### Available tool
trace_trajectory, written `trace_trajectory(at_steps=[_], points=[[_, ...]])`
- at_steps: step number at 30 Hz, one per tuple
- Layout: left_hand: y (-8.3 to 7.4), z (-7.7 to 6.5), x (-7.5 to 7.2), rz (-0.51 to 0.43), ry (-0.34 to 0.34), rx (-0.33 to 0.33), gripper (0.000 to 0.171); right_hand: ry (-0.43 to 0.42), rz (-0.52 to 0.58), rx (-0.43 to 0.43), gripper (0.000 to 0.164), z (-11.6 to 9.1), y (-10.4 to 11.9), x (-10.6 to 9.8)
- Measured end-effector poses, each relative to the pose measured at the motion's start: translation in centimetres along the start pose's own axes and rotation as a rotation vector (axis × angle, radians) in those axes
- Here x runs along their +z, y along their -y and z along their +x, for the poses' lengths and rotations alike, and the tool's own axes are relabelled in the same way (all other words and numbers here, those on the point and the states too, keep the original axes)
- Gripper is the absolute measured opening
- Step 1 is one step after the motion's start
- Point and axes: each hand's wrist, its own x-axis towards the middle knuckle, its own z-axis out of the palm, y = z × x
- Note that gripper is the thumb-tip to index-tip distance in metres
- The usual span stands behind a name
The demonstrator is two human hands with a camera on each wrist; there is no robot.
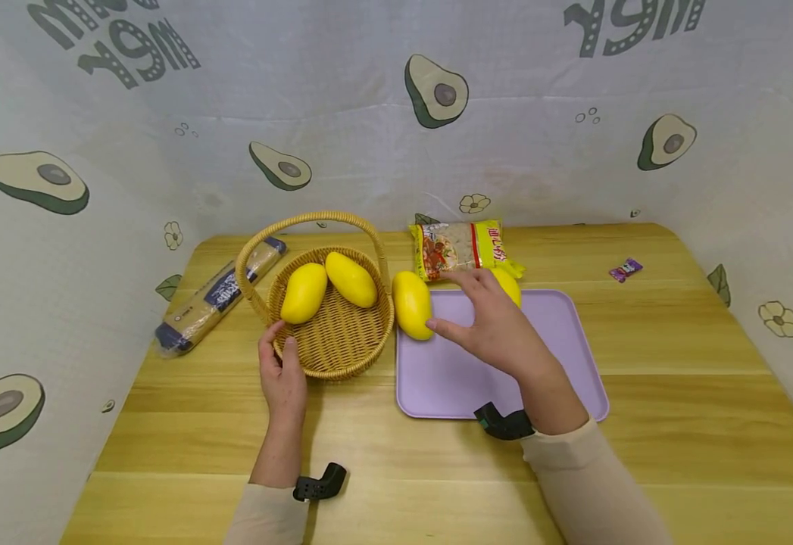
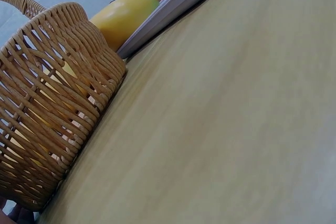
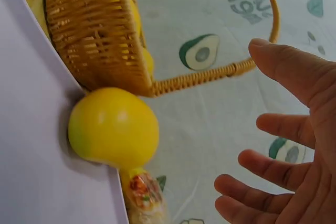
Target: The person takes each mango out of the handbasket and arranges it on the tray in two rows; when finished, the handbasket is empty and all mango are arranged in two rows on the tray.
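A round wicker basket point(image 1: 341, 341) with a tall handle holds two yellow mangoes point(image 1: 304, 294). My left hand point(image 1: 285, 386) grips its near left rim; in the left wrist view only a bit of the fingers shows at the basket's point(image 2: 58, 93) base. Above the lilac tray point(image 1: 451, 393) hovers my right hand point(image 1: 498, 329), its fingers spread and nothing held. A third mango point(image 1: 412, 305) lies at the tray's left edge near the right thumb, beside the basket. Partly hidden behind the right hand is another mango point(image 1: 507, 285). The right wrist view shows the spread fingers point(image 3: 273, 169) apart from the mango point(image 3: 113, 128).
Behind the tray lies a yellow-and-red food packet point(image 1: 460, 250). A long wrapped package point(image 1: 222, 295) with blue ends lies left of the basket. One small purple wrapped sweet point(image 1: 625, 269) is at the far right. A curtain with avocado prints hangs behind the wooden table point(image 1: 675, 424).
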Motion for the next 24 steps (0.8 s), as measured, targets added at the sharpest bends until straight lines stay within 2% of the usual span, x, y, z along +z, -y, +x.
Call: trace_trajectory(at_steps=[5,12,18,24], points=[[0.0,0.0,0.0,-0.006,-0.002,0.001,0.038,0.040,-0.014,-0.122,0.072,-0.2,1.7,2.3],[0.0,0.0,0.0,-0.011,0.002,0.000,0.037,0.036,-0.032,-0.299,0.064,-0.3,4.4,6.2],[0.0,0.2,0.0,-0.004,0.005,-0.001,0.037,0.017,-0.002,-0.305,0.065,0.7,7.1,9.1],[-0.1,0.2,0.1,0.001,0.000,-0.002,0.036,0.036,0.110,-0.247,0.076,3.5,9.2,11.1]])
